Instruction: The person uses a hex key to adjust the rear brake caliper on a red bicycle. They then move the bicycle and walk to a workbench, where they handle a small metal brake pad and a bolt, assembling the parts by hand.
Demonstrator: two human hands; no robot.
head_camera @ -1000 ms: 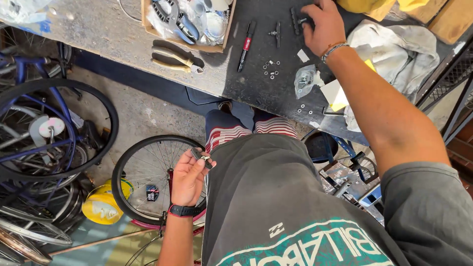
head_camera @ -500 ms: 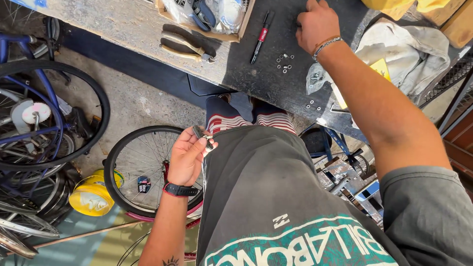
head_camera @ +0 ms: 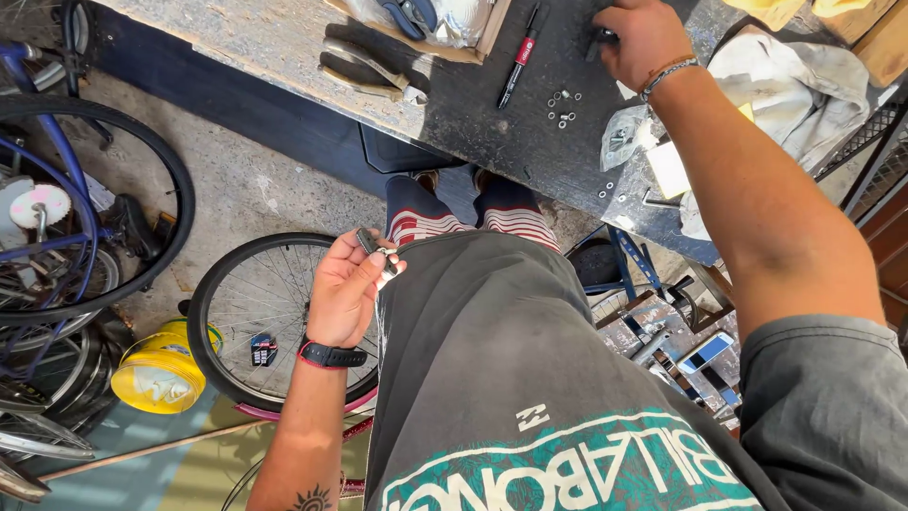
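Down by the hip, a small metal part (head_camera: pixel 376 248) is being pinched in the left hand (head_camera: pixel 348 295); probably light, stiff, slippery. Up on the worktop (head_camera: pixel 284 57), something dark is being gripped by the right hand (head_camera: pixel 646 40)

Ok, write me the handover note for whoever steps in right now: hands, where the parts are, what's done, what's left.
Left hand: held low by the waist, above the bicycle wheel on the floor, fingers closed on a small metal part.
Right hand: stretched out over the dark workbench, closed on a small dark thing; what it is cannot be made out.
On the bench: loose nuts and washers beside the right hand, a red and black marker, a clear bag of small parts, pliers at the bench edge.
Done: one part is in hand.
Left: the loose hardware lies unused on the bench.
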